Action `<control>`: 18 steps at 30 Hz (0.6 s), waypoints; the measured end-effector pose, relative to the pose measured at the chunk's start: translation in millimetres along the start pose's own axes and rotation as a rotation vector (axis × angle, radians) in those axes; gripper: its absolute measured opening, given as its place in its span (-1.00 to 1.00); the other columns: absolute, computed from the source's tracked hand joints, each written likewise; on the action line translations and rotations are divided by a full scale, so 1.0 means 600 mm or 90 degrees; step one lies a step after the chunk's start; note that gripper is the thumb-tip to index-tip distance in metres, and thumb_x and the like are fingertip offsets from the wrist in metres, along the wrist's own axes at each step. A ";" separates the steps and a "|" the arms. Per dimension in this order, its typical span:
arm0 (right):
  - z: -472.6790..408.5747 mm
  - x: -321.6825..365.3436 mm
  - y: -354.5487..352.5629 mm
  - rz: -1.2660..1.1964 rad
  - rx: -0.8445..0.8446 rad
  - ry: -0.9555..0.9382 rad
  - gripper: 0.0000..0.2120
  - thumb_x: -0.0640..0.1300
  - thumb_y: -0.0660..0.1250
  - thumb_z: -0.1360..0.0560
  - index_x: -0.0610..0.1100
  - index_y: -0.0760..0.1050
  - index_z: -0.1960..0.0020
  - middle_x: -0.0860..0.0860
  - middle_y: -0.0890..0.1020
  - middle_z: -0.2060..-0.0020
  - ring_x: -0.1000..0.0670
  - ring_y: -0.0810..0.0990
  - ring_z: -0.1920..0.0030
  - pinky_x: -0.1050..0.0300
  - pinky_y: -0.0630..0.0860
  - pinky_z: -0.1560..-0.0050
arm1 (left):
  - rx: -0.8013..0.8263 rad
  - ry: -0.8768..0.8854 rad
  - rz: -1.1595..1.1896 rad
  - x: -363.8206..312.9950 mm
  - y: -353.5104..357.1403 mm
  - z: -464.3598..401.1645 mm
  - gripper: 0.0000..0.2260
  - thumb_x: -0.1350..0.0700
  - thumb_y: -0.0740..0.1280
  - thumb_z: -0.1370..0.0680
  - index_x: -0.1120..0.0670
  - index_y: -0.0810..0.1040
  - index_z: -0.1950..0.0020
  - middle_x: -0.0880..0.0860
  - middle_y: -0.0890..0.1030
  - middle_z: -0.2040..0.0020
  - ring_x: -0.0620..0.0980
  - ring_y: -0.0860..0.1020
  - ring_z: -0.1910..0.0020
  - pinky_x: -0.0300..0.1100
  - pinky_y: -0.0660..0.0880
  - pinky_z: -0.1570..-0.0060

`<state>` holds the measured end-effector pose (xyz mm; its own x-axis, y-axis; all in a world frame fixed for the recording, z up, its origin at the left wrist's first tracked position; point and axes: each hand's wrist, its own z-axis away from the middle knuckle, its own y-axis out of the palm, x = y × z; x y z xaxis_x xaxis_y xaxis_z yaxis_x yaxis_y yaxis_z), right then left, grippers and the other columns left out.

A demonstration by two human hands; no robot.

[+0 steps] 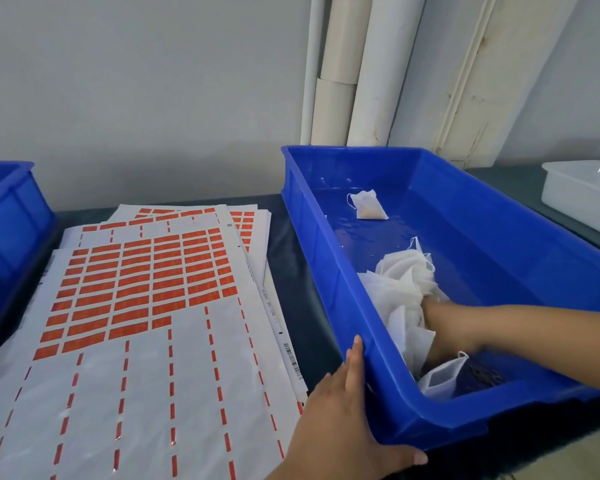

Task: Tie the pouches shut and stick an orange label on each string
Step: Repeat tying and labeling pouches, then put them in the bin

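Large blue rectangular plastic bin (499, 237) sits at right on the dark table (291, 271), its near corner at the table's front edge. Left hand (340, 420) presses flat against the bin's near-left outer corner, fingers straight, thumb along the front wall. Right hand (444, 327) reaches inside and grasps a bunched heap of empty white mesh pouches (402, 282) against the left wall. One filled white pouch (367, 205) lies alone near the far end; the bin floor between is bare. Sheets of orange labels (142, 292) are stacked just left of the bin, a narrow strip of table between.
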<state>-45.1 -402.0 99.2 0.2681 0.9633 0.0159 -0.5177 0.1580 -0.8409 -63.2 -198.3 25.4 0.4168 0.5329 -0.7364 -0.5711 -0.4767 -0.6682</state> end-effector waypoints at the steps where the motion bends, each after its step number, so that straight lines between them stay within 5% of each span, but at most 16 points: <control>1: -0.006 0.009 -0.007 -0.039 -0.017 -0.007 -0.40 0.00 0.57 -0.26 -0.03 0.35 -0.18 -0.04 0.54 -0.10 -0.06 0.54 -0.10 0.05 0.55 -0.11 | -0.006 0.005 0.002 0.001 0.000 0.000 0.14 -0.42 0.40 -0.20 -0.29 -0.47 -0.38 -0.22 0.29 -0.40 -0.14 0.32 -0.33 -0.18 0.23 -0.38; 4: -0.048 0.020 -0.029 -0.071 -0.044 0.012 -0.18 0.01 0.60 -0.18 -0.07 0.26 -0.31 -0.04 0.49 -0.18 -0.06 0.54 -0.11 0.05 0.57 -0.11 | -0.028 0.024 0.002 0.005 0.001 0.001 0.11 -0.39 0.40 -0.23 -0.29 -0.43 -0.40 -0.23 0.31 -0.38 -0.18 0.34 -0.30 -0.27 0.26 -0.32; 10: -0.085 0.028 -0.061 -0.106 -0.039 0.021 -0.26 0.02 0.61 -0.14 0.02 0.34 -0.22 -0.05 0.51 -0.14 -0.10 0.59 -0.02 0.03 0.66 0.21 | -0.032 0.028 0.007 0.012 0.000 0.000 0.08 -0.36 0.41 -0.26 -0.31 -0.39 -0.41 -0.24 0.32 -0.37 -0.19 0.33 -0.31 -0.28 0.27 -0.31; 15: -0.050 0.015 -0.095 0.028 -0.010 0.043 -0.13 0.15 0.58 -0.21 0.00 0.24 -0.39 -0.02 0.44 -0.29 -0.10 0.50 -0.16 0.02 0.58 -0.03 | -0.020 0.023 -0.009 0.015 0.002 0.002 0.06 -0.38 0.39 -0.26 -0.33 -0.40 -0.39 -0.25 0.28 -0.39 -0.18 0.30 -0.33 -0.24 0.23 -0.34; 18: -0.004 0.013 -0.115 0.114 -0.078 0.019 -0.22 0.15 0.55 -0.25 0.02 0.30 -0.36 0.06 0.44 -0.12 -0.01 0.50 -0.02 0.10 0.51 0.03 | -0.011 0.007 -0.015 0.015 0.002 -0.001 0.08 -0.38 0.40 -0.25 -0.31 -0.41 -0.39 -0.25 0.25 -0.42 -0.16 0.29 -0.35 -0.21 0.22 -0.36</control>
<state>-5.5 -405.8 156.2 0.2060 0.9664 -0.1540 -0.4575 -0.0440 -0.8881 -59.8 -194.6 17.7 0.4383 0.5366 -0.7211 -0.5486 -0.4758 -0.6875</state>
